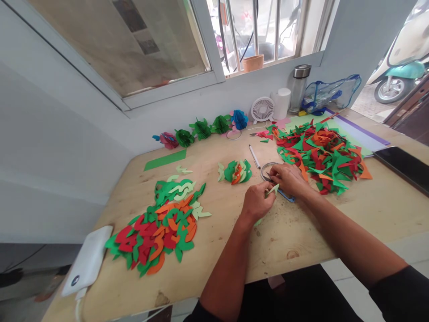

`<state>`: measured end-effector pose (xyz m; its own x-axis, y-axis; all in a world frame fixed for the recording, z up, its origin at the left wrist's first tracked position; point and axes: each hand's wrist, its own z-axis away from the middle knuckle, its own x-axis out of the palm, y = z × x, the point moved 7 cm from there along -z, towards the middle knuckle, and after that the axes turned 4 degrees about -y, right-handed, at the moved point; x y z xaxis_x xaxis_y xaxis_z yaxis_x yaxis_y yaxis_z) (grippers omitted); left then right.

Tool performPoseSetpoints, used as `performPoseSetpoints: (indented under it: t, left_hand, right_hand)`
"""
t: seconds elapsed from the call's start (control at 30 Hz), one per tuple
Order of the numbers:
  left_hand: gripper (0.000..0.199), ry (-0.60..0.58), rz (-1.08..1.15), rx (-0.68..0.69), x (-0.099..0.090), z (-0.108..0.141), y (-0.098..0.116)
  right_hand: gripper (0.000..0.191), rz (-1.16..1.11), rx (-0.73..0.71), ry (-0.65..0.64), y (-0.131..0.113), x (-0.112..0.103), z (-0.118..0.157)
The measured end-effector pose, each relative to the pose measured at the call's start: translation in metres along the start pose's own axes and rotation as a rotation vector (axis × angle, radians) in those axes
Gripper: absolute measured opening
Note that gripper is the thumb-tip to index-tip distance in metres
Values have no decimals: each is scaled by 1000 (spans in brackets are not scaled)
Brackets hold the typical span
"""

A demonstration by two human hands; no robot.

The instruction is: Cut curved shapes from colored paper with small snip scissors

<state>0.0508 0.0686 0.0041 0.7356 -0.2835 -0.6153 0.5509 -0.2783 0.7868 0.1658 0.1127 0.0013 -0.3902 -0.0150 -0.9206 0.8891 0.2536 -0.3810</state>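
Pinched in my left hand (pixel 257 201) is a pale green paper piece (pixel 273 191), its pointed end sticking out to the right. My right hand (pixel 286 176) is closed just beside it, over a round ring (pixel 266 169); a small dark metal tip shows at its fingers, but the tool is mostly hidden. A blue object (pixel 288 197) lies under the right wrist. Left of my hands rests a small green, orange and pale green paper bundle (pixel 237 172). Farther left is a pile of curved cut pieces (pixel 161 228).
A heap of red, green and orange scraps (pixel 321 152) covers the table's right side, near a black phone (pixel 404 167). A white pen (pixel 254 156) lies ahead. Paper figures (pixel 202 129), a fan (pixel 262 110) and a glass bottle (pixel 299 89) line the wall. A white device (pixel 89 259) sits left.
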Motion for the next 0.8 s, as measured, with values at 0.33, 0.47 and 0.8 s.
performPoseSetpoints:
  t: [0.33, 0.47, 0.8]
  left_hand:
    - [10, 11, -11, -3, -1, 0, -1]
    - [10, 4, 0, -1, 0, 0, -1]
    - [10, 5, 8, -4, 1, -1, -2]
  right_hand:
    - [13, 42, -105, -14, -4, 5, -1]
    - [13, -7, -103, -38, -2, 3, -1]
    - [13, -63, -138, -46, -2, 3, 0]
